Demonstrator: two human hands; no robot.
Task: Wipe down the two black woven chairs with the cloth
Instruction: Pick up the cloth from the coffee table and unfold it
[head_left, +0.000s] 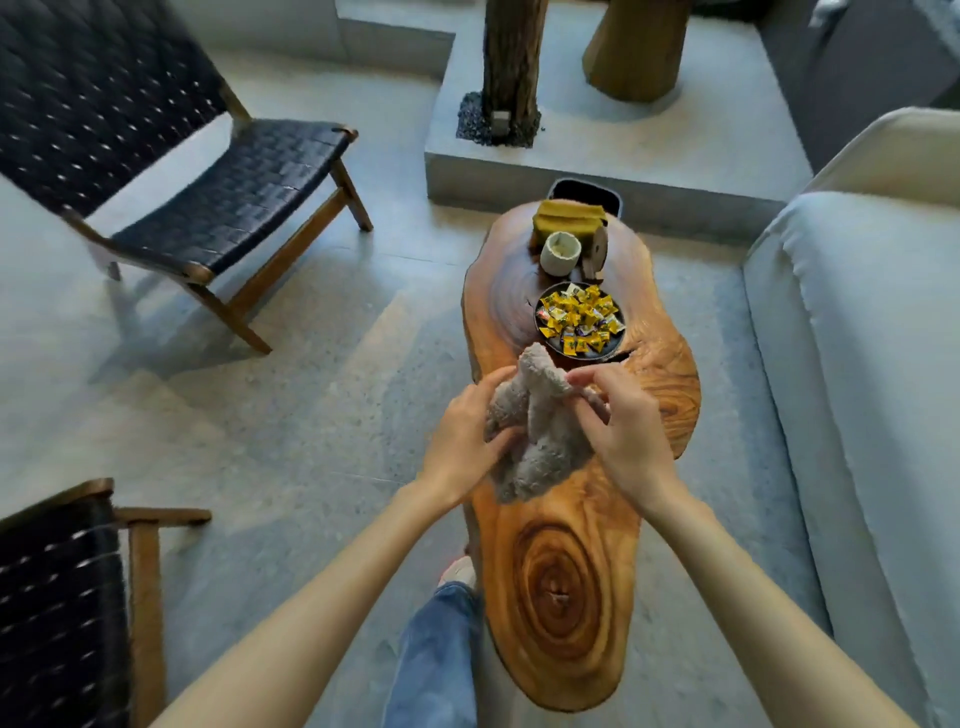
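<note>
A fluffy grey cloth (540, 431) is bunched up above the wooden slab table (566, 587). My left hand (467, 441) grips its left side, fingers curled into the folds. My right hand (623, 421) pinches its upper right part between thumb and fingers. One black woven chair (171, 156) with a wooden frame stands on the floor at the upper left. A second black woven chair (57, 613) shows only its back and a wooden arm at the lower left edge.
On the table beyond the cloth sit a dark plate of yellow wrapped sweets (581, 321), a pale cup (559, 253) and a mustard pouch (569, 221). A light sofa (857, 364) runs along the right. A concrete platform (597, 156) holds a tree trunk. My jeans leg (436, 654) stands beside the table.
</note>
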